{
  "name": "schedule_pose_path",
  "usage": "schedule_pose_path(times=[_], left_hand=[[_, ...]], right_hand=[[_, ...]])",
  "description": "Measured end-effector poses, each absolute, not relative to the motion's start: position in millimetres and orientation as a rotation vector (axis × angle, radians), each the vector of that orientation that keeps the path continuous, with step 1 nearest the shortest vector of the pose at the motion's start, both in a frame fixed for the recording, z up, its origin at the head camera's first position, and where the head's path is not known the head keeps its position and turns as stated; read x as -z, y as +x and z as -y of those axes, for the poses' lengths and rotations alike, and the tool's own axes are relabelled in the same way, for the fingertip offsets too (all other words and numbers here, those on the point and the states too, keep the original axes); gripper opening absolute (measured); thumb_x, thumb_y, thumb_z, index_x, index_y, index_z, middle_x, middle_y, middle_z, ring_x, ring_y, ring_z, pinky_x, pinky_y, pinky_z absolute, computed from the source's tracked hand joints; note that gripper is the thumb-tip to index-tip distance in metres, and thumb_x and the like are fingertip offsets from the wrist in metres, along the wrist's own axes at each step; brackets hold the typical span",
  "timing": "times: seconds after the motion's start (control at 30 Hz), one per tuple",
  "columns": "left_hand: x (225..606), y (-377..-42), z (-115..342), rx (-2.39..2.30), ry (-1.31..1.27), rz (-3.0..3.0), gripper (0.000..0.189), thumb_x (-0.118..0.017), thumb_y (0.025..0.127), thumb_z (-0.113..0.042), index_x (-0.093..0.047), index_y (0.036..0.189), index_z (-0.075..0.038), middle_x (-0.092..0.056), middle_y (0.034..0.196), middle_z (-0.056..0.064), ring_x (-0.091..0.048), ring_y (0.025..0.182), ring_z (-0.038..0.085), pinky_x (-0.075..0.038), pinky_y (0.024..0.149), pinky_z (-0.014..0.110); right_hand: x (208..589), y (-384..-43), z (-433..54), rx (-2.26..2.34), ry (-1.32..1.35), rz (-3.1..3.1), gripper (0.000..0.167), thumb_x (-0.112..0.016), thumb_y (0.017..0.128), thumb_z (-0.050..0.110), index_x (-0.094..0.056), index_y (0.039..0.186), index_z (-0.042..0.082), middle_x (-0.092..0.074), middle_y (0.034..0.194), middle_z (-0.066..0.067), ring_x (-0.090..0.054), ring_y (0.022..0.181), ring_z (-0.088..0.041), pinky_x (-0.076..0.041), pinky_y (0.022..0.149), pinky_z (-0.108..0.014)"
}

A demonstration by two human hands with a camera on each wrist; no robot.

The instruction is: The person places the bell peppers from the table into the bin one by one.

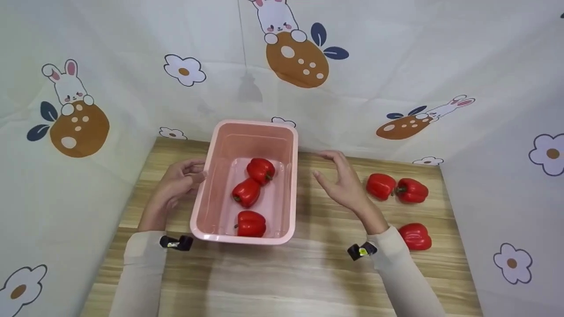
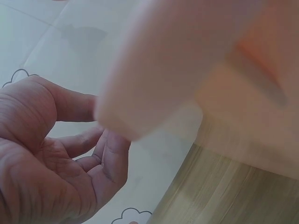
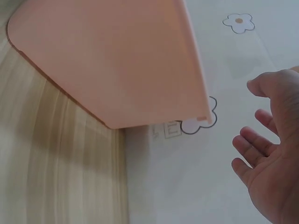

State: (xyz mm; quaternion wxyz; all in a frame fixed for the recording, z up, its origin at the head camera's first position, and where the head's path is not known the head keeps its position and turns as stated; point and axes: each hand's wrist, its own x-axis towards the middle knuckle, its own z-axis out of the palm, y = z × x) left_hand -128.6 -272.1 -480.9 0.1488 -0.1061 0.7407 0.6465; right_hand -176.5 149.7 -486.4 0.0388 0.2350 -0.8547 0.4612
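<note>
A pink plastic bin (image 1: pixel 288 202) stands on the wooden table, with three red bell peppers (image 1: pixel 246 193) lying inside it. At its left side is my left hand (image 1: pixel 178 180), fingers loosely bent and thumb tip right at the rim. The left wrist view has the blurred rim (image 2: pixel 154 70) covering the thumb tip and part of the fingers. My right hand (image 1: pixel 346 182) is held apart from the bin's right side, thumb and fingers spread with nothing between them. In the right wrist view that hand (image 3: pixel 275 144) faces the bin's outer wall (image 3: pixel 107 65) across a gap.
Three more red bell peppers lie to the right: a pair, one pepper (image 1: pixel 381 186) beside another (image 1: pixel 412 190), and a pepper (image 1: pixel 415 236) by the right sleeve. Printed cloth walls (image 1: pixel 370 26) enclose the table (image 1: pixel 264 281) at the back and both sides.
</note>
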Motion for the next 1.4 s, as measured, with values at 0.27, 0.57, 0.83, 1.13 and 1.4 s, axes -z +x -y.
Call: schedule_pose_path(times=[0.27,0.57,0.83,1.13,1.4], left_hand=[[480.1,-128.5,273.1,-1.833,-0.316,-2.149,0.058,-0.059,0.103,-0.004,-0.04,0.157,0.005,-0.061,0.123,0.012,-0.07,0.086,0.009,-0.069,0.08,0.026],[478.1,-126.6,276.3,-1.815,-0.336,-2.144,0.059,-0.06,0.103,-0.005,-0.04,0.158,0.004,-0.06,0.126,0.012,-0.07,0.089,0.009,-0.07,0.082,0.03],[477.1,-128.3,272.0,-1.815,-0.328,-2.146,0.058,-0.059,0.102,-0.003,-0.041,0.157,0.006,-0.06,0.127,0.015,-0.069,0.09,0.01,-0.069,0.081,0.028],[477.6,-123.9,272.2,-1.85,-0.332,-2.126,0.058,-0.059,0.102,-0.001,-0.04,0.155,0.01,-0.062,0.125,0.016,-0.072,0.09,0.011,-0.07,0.086,0.032],[477.4,-128.9,270.6,-1.828,-0.334,-2.133,0.058,-0.058,0.102,-0.002,-0.04,0.156,0.009,-0.06,0.125,0.016,-0.072,0.089,0.012,-0.07,0.088,0.034]], right_hand=[[515.2,-160.5,-172.3,-1.49,0.564,2.537,0.046,-0.075,0.098,0.011,-0.06,0.141,0.003,-0.064,0.141,-0.012,-0.059,0.137,-0.029,-0.045,0.126,-0.031],[536.3,-145.6,-194.3,-1.574,0.357,2.49,0.054,-0.08,0.094,0.01,-0.059,0.143,0.002,-0.063,0.144,-0.012,-0.057,0.139,-0.03,-0.042,0.126,-0.032],[555.6,-131.8,-213.6,-1.69,0.239,2.397,0.057,-0.079,0.093,0.003,-0.055,0.145,-0.001,-0.06,0.147,-0.017,-0.054,0.142,-0.031,-0.036,0.124,-0.01],[573.4,-118.2,-227.7,-1.753,0.104,2.385,0.062,-0.076,0.094,0.0,-0.048,0.15,-0.002,-0.055,0.155,-0.019,-0.05,0.148,-0.032,-0.034,0.123,-0.006],[591.1,-106.8,-242.3,-1.722,0.029,2.391,0.059,-0.075,0.094,-0.002,-0.051,0.147,-0.004,-0.054,0.154,-0.022,-0.048,0.148,-0.035,-0.033,0.119,-0.001]])
